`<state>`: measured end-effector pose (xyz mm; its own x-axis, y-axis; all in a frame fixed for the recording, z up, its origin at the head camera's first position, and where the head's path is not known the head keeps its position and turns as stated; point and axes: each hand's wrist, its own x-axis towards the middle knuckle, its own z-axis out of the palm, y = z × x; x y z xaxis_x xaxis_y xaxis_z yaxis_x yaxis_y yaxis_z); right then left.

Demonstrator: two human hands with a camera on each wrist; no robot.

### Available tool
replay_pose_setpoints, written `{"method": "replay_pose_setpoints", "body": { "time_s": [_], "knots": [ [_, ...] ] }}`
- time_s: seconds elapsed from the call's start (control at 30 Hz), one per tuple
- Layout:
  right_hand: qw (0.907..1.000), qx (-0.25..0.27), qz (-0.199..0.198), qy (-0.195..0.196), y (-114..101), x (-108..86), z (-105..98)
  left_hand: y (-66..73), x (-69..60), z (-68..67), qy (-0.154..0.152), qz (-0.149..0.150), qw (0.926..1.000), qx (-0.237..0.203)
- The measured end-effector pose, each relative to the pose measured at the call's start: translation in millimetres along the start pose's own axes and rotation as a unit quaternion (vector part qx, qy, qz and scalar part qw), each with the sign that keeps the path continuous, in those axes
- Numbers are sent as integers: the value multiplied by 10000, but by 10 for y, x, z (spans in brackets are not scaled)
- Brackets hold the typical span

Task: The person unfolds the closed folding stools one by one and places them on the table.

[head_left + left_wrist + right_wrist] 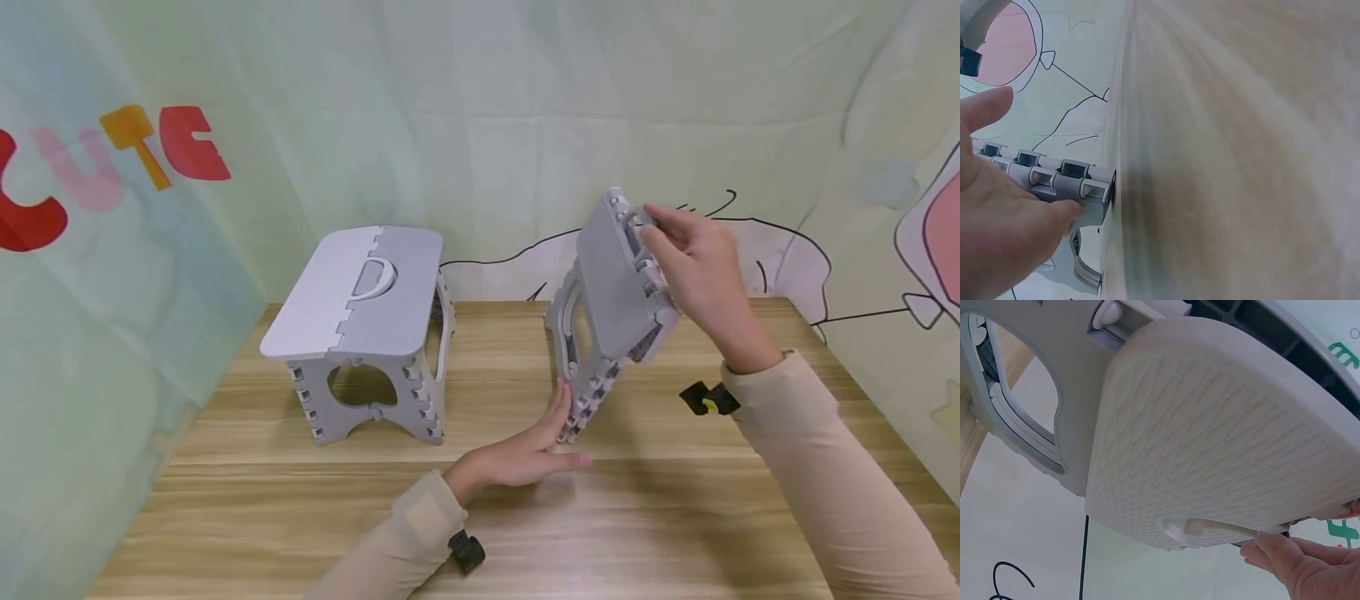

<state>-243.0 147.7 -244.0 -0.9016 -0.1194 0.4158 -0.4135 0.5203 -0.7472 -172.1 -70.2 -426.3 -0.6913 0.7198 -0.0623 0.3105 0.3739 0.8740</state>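
A grey folding step stool (617, 287) stands partly folded at the right, its two seat halves tilted up into a peak. My right hand (701, 262) pinches the carry handle at that peak; the right wrist view shows the fingers on the handle (1222, 530) beside the textured seat panel (1222, 431). Low down, my left hand (525, 457) touches the near edge of the stool's legs, fingers extended and thumb apart. In the left wrist view its fingertips rest against the hinged leg edge (1054, 178).
Another grey folding stool (360, 300) stands fully unfolded at the left, its handle lying in the seat. Both stools are on a wood-grain table (300, 508). A printed cloth (510, 125) hangs behind and along both sides.
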Motion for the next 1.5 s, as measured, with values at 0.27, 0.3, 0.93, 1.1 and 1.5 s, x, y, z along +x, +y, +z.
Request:
{"method": "replay_pose_setpoints", "body": {
  "time_s": [0.27,0.3,0.93,1.1,1.5],
  "knots": [
    [9997,-30,-219,-51,-25,29,84,-20,-1,3,72,3,10000,-58],
    [9997,-15,-251,-63,-31,32,95,-15,-3,0,63,-3,9999,-86],
    [9955,108,-917,-194,-120,109,326,-31,-31,-59,24,26,9996,-288],
    [9945,16,-1009,-274,-143,116,361,-46,-48,-70,10,6,9995,-320],
    [9935,-124,-1013,-505,-188,124,415,-85,-96,-90,-56,-7,9995,-311]
  ]
}}
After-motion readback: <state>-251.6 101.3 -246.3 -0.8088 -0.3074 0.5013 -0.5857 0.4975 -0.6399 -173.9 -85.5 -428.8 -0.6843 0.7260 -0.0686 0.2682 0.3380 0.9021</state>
